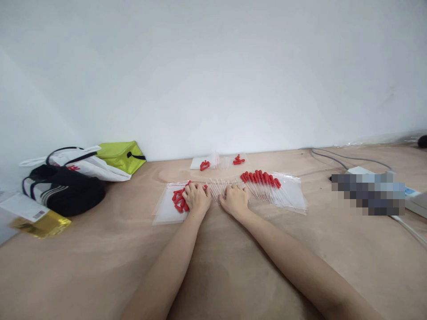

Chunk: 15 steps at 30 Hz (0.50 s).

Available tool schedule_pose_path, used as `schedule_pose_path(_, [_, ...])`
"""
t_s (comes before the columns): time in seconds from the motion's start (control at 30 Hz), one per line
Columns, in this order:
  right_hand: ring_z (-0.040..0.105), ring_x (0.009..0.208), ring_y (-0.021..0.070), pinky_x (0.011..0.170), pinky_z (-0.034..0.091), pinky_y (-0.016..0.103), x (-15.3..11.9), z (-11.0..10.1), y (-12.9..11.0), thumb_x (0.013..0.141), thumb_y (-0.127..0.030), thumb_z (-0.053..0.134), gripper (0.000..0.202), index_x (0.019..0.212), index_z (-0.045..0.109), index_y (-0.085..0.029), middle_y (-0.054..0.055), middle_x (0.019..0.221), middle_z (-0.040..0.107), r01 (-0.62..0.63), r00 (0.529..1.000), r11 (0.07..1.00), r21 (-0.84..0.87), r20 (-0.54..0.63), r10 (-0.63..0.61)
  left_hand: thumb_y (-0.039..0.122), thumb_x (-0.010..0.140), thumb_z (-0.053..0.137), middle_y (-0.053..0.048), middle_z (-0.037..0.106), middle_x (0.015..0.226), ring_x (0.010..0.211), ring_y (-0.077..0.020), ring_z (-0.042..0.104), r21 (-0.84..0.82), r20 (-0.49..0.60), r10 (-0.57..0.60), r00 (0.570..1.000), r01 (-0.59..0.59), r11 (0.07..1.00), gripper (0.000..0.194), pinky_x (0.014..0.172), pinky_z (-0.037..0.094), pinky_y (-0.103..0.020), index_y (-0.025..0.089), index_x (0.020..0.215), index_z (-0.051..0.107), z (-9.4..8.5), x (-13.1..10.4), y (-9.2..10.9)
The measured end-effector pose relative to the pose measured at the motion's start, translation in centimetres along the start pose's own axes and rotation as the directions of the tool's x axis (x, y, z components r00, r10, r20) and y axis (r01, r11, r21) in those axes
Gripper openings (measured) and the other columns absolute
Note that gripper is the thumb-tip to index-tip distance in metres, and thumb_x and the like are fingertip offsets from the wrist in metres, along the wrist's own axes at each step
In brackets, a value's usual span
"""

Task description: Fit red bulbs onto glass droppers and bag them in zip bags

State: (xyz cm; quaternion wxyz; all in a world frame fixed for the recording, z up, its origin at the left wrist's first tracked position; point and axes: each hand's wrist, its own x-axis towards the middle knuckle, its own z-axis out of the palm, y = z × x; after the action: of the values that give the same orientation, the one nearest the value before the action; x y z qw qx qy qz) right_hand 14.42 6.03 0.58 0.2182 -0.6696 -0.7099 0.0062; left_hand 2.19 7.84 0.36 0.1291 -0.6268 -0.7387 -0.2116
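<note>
My left hand (197, 199) is over a pile of red rubber bulbs (179, 198) that lies on clear zip bags (161, 215). A bit of red shows between its thumb and bent fingers. My right hand (236, 199) rests by a row of thin clear dropper tubes (216, 186); its fingers curl down and their tips are hidden, so what they hold cannot be made out. To its right, several droppers with red bulbs fitted (260, 178) lie side by side, partly on another stack of clear bags (293, 195).
Farther back lie small bags (196, 161) with red bulbs and tubes. At left sit a black bag (70, 191), a white bag (110, 169), a lime-green bag (116, 153) and a gold packet (46, 224). At right are grey cables (328, 154) and a blurred-out object (370, 193).
</note>
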Motion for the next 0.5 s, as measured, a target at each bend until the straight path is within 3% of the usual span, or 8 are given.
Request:
schedule_pose_path(0.3, [0.055, 0.084, 0.0283, 0.076, 0.028, 0.043, -0.09, -0.61, -0.94, 0.078, -0.029, 0.042, 0.031, 0.081, 0.065, -0.009, 0.019, 0.085, 0.063, 0.002, 0.998, 0.999, -0.035, 0.067, 0.0, 0.027, 0.08, 0.041, -0.016, 0.053, 0.095, 0.095, -0.033, 0.041, -0.031, 0.029, 0.073, 0.997, -0.072, 0.997, 0.026, 0.078, 0.033, -0.045, 0.011, 0.084, 0.062, -0.11, -0.01, -0.02])
schedule_pose_path(0.5, [0.054, 0.082, 0.027, 0.076, 0.029, 0.042, -0.51, -0.53, -0.01, 0.08, -0.027, 0.039, 0.03, 0.081, 0.062, -0.009, 0.018, 0.083, 0.063, 0.024, 1.0, 1.0, -0.007, -0.012, -0.024, 0.022, 0.081, 0.041, -0.014, 0.054, 0.094, 0.096, -0.0312, 0.043, -0.173, -0.002, 0.102, 0.995, -0.101, 0.98, 0.019, 0.08, 0.035, -0.044, 0.012, 0.084, 0.057, -0.1, 0.25, -0.27])
